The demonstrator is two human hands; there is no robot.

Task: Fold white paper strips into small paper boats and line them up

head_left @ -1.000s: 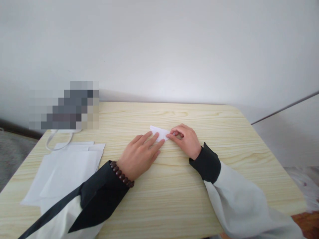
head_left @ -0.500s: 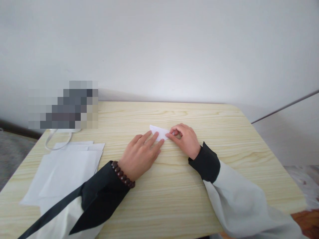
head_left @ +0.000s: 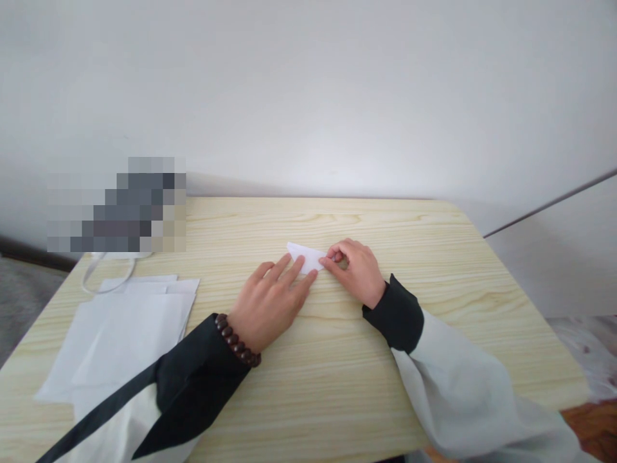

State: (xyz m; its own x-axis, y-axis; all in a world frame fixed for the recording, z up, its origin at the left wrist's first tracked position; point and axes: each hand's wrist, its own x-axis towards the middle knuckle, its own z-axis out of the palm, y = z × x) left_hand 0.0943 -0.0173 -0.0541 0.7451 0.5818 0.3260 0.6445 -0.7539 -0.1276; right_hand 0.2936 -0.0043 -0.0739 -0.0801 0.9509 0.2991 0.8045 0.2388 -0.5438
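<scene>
A small folded piece of white paper lies on the wooden table, roughly at its middle. My left hand rests flat with its fingers stretched out, the fingertips pressing on the paper's left and near side. At the paper's right end, my right hand pinches the corner between thumb and curled fingers. The pinched corner itself is mostly hidden by those fingers. A dark beaded bracelet circles my left wrist.
Loose sheets of white paper overlap at the table's left, partly under my left sleeve. Behind them sits a blurred-out dark object with a white cable loop. A pale wall rises along the table's far edge.
The view has shifted very slightly. Both hands keep their places on the folded paper, with hardly any visible movement.
</scene>
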